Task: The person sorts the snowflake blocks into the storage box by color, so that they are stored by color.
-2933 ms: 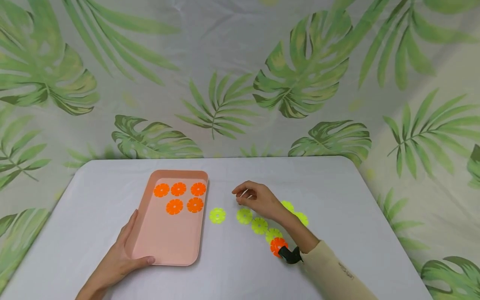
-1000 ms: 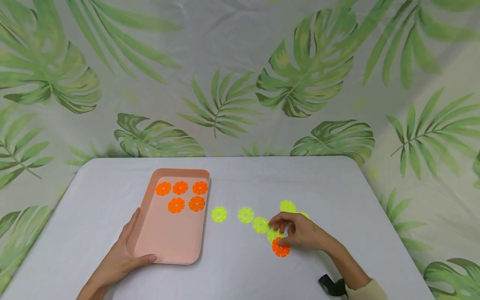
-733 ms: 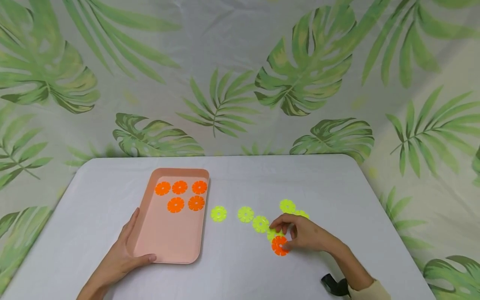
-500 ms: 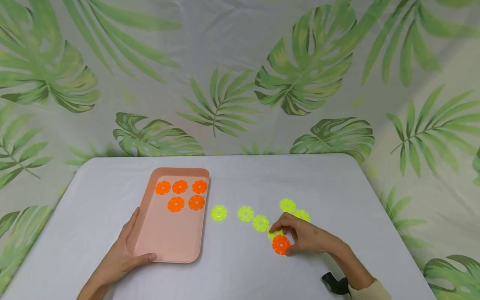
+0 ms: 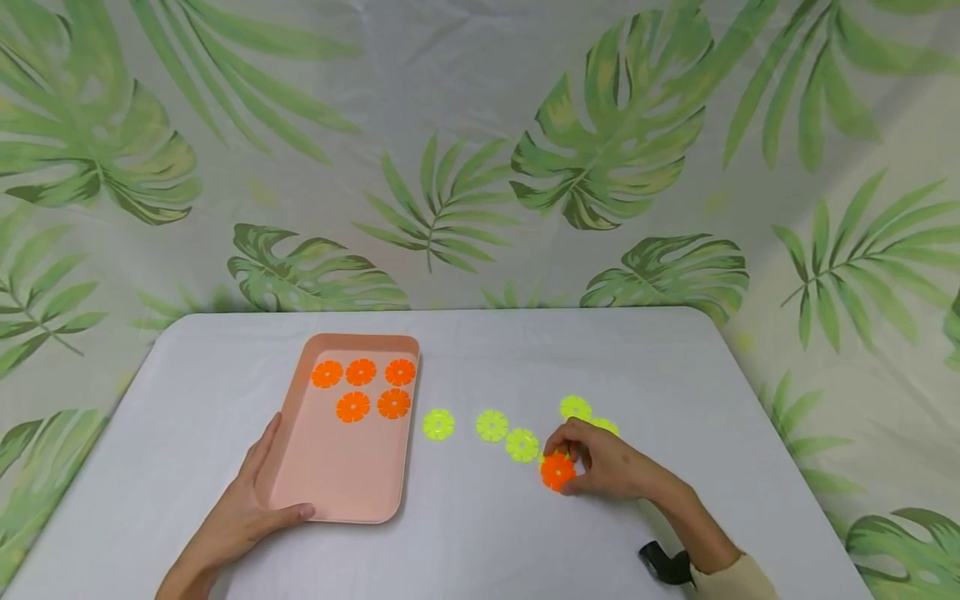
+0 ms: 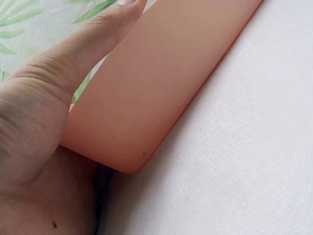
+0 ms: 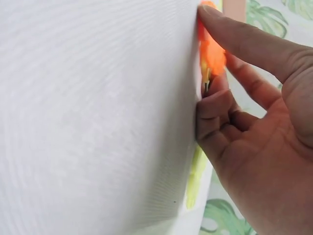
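Observation:
My left hand [image 5: 238, 508] holds the near left corner of a pink tray [image 5: 337, 475], its thumb over the near rim and its fingers along the left side. In the left wrist view the thumb lies along the tray's top edge. Inside the tray lie several orange notched plastic discs [image 5: 352, 407]. Out on the table, my right hand [image 5: 611, 462] pinches another orange notched disc [image 5: 558, 473] between thumb and fingers. That disc covers most of a yellow-green one; only a sliver shows. The right wrist view has the orange disc [image 7: 212, 54] at the thumb tip.
Several yellow-green notched discs lie flat on the white table [image 5: 480, 533], among them one disc [image 5: 438, 424] beside the tray and another disc [image 5: 575, 407] behind the right hand. A black device [image 5: 663, 564] sits at the right wrist. Leaf-patterned cloth [image 5: 465, 167] hangs behind the table.
My right hand came back from the table's middle to the orange disc and took hold of it. The disc has shifted slightly away from me, over the yellow-green one. My left hand stays at the tray.

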`<state>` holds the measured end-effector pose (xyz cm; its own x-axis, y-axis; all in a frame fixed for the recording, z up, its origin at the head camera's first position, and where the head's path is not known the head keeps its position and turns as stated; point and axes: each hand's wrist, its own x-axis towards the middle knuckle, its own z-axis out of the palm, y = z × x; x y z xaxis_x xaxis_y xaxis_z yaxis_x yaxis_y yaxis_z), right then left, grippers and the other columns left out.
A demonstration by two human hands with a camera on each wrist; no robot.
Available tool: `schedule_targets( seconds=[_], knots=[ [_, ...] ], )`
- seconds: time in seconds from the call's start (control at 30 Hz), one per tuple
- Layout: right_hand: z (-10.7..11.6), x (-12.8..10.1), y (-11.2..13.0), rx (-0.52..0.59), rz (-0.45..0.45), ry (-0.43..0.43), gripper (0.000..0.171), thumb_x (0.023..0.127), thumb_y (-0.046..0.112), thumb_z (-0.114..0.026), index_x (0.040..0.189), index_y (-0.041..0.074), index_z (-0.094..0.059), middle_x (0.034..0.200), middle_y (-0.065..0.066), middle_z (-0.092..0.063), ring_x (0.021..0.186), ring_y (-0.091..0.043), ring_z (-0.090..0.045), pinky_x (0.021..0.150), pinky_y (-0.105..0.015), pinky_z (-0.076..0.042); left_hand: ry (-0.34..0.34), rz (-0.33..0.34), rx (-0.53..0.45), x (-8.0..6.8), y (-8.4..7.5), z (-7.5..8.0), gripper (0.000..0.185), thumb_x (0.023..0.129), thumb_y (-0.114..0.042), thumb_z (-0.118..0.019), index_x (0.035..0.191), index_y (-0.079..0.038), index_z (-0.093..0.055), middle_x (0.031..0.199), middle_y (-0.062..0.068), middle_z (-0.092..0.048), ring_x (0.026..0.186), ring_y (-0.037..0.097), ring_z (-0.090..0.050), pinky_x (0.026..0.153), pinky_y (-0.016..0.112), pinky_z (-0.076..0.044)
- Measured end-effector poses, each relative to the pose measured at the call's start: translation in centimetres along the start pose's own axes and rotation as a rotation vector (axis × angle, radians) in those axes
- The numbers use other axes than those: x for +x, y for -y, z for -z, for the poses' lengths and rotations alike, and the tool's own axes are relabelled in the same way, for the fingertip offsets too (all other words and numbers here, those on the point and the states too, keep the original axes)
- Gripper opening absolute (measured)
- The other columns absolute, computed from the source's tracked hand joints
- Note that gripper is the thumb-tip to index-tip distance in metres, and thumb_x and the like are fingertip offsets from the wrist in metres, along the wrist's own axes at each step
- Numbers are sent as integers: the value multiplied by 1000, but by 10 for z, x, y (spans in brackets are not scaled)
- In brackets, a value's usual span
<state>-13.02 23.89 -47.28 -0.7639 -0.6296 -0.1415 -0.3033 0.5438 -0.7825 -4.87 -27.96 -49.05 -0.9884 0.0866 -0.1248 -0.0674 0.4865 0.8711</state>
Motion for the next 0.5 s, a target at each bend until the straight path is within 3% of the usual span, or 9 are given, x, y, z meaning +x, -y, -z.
schedule_targets(
  seconds=[0.27, 0.37, 0.5],
  knots=[
    [0, 4, -5, -27, 24, -112, 33, 87, 13, -85, 116, 21, -72, 95, 1, -66, 83, -11, -56, 71, -21, -48, 1, 8, -10, 2, -2, -1, 132, 77, -15, -90, 166, -45, 2, 172, 23, -8, 146, 45, -23, 111, 69, -20],
    [1, 6, -4, -9, 25, -113, 31, 87, 10, -83, 115, 20, -73, 95, 0, -66, 83, -10, -55, 70, -21, -47, 1, 9, 5, 1, -2, -1, 131, 78, -17, -90, 166, -45, 3, 172, 22, -10, 144, 44, -26, 114, 59, -22],
    [1, 9, -3, 24, 3, -95, 28, 89, 10, -81, 114, 19, -74, 95, -2, -65, 81, -8, -55, 70, -20, -48, 5, 29, 10, -3, -2, 1, 131, 79, -18, -90, 166, -46, 4, 173, 21, -9, 144, 43, -25, 113, 59, -22]
  ],
)
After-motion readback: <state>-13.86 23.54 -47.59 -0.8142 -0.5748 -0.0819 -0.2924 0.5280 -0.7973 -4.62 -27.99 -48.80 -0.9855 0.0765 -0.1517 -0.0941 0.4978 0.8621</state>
